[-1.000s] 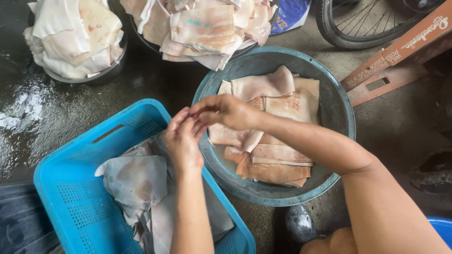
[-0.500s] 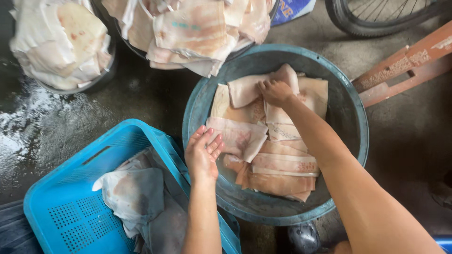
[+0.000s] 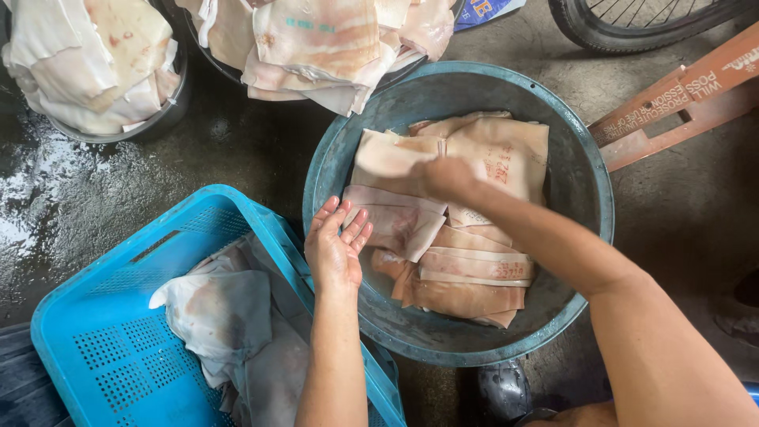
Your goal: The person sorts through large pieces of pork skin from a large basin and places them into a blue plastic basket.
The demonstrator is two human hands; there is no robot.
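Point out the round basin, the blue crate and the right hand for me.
round basin (image 3: 589, 170): head view, bare inner wall on its right side.
blue crate (image 3: 118, 360): head view, perforated floor near the front corner.
right hand (image 3: 447, 178): head view, back of the hand, on the folded slabs.

Matt metal basin, perforated plastic crate

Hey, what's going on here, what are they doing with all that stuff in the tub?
A person is bent over a round grey-blue basin stacked with pale slabs of raw pork skin. The right hand is down on the top slab, blurred, so its grip is unclear. The left hand is open, palm up, at the basin's rim. Beside it, a blue plastic crate holds greyish pieces, and two more heaped bowls sit beyond.
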